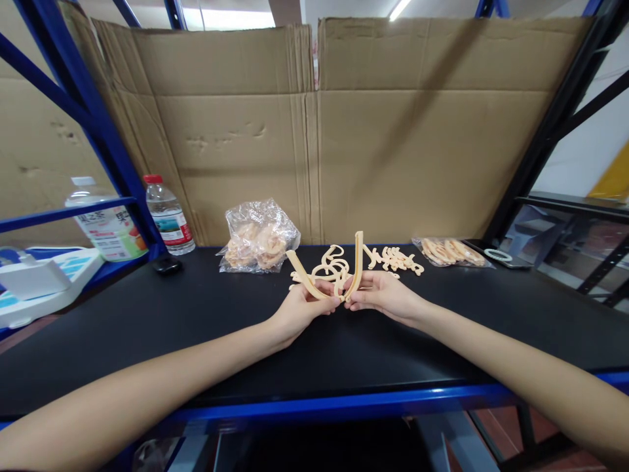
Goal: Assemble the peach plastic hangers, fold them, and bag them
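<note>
My left hand (pixel 297 311) is closed around a curved beige strip (pixel 303 275), which slants up to the left. In my right hand (pixel 383 295) is a second curved beige strip (pixel 358 259), standing nearly upright with a groove along its length. Both strips' lower ends come together between my fingertips, just above the black tabletop (pixel 334 367). Whether they are joined I cannot tell. Right behind my hands lie several loose curved beige pieces (pixel 335 264), partly hidden by my fingers and the strips. Smaller beige pieces (pixel 396 257) are heaped to their right.
Behind stands a cardboard wall (pixel 417 144). At the back left are a bag of beige pieces (pixel 263 239), a red-capped water bottle (pixel 170 219), a larger bottle (pixel 108 229) and a small black object (pixel 167 265). A flat bag (pixel 452 252) and a dark phone-like slab (pixel 518 262) lie at right.
</note>
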`<state>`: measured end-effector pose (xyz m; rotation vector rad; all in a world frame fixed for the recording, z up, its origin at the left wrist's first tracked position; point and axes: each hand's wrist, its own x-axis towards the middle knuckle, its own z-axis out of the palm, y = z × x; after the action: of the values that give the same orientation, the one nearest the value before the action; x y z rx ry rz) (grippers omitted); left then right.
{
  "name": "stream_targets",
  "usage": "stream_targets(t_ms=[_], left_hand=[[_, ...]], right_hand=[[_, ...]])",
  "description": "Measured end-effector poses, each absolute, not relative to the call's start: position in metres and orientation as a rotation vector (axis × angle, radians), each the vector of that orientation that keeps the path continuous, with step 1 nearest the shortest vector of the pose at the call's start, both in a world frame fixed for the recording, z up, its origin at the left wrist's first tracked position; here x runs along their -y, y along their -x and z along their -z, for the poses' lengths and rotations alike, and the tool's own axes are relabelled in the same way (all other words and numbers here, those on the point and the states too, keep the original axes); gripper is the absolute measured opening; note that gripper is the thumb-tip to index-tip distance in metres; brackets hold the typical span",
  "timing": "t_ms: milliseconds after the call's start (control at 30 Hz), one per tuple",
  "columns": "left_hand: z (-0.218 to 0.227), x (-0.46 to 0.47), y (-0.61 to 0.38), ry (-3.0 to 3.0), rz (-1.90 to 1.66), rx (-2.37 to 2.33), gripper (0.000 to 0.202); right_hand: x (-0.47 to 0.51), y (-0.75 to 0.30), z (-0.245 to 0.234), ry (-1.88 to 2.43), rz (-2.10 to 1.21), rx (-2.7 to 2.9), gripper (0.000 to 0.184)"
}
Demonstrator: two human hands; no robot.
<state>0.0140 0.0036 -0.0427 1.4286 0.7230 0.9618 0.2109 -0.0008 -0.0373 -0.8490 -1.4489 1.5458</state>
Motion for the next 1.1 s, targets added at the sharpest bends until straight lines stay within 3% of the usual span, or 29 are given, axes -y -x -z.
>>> stream_targets(t_ms=[567, 1100], left_hand=[[0.0385, -0.0003, -0.0132, -1.563, -0.896, -0.765, 0.018], [0.0402, 0.004, -0.0143, -1.566, -0.912, -0.753, 0.016]], right_hand=[[-0.0016, -0.212, 0.0341, 0.846, -1.417, 1.545, 0.035], [0.0034, -0.2106, 0.0336, 0.786, -1.346, 1.699, 0.021]])
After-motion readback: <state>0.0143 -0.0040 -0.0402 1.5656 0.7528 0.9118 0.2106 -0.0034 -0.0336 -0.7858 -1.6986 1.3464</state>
